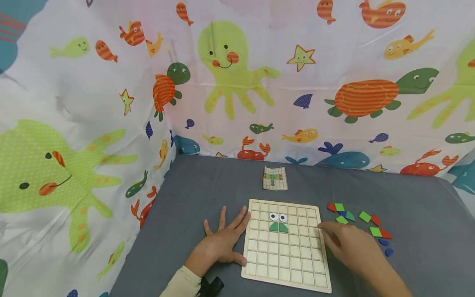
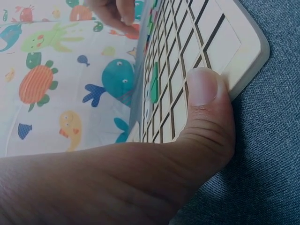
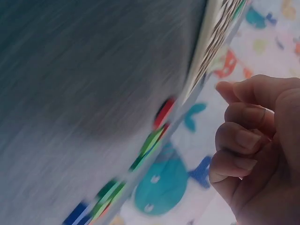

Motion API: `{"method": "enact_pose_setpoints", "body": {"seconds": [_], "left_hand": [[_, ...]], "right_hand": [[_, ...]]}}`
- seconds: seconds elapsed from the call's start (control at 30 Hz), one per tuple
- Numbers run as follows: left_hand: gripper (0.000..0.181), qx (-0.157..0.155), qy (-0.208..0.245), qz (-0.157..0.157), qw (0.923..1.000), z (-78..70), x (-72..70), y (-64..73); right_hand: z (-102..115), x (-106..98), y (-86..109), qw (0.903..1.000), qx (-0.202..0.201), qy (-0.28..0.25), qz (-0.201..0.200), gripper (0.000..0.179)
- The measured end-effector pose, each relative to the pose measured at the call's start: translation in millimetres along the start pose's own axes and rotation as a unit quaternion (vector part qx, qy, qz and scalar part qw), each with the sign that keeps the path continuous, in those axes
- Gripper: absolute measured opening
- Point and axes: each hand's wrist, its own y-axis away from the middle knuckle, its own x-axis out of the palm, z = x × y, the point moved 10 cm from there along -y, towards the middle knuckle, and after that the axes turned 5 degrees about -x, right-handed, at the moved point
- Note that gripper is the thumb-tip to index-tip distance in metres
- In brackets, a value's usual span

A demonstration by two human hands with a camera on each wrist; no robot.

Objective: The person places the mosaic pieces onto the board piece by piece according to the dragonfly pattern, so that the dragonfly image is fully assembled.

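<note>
The left hand (image 1: 222,245) lies splayed, its grip wide and holding nothing, with the thumb on the near-left edge of the gridded wooden board (image 1: 274,260), flat on the grey table (image 1: 208,185). By the board's right edge the right hand (image 1: 350,245) has its fingers curled in, though from here I can't tell whether that grip pinches anything; coloured pieces (image 1: 365,216) lie scattered just beyond it.
</note>
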Motion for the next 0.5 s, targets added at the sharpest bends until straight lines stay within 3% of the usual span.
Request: {"method": "enact_pose_setpoints", "body": {"seconds": [0.3, 0.5], "left_hand": [[0.133, 0.005, 0.003, -0.004, 1.0, 1.6, 1.7, -2.6], [0.131, 0.0, 0.004, 0.003, 1.0, 4.0, 4.2, -3.5]], "right_hand": [[-70.6, -7.5, 29.7, 0.9954, 0.094, 0.005, 0.017, 0.023], [-102.8, -11.3, 44.7, 0.992, 0.123, 0.011, 0.028, 0.028]]}}
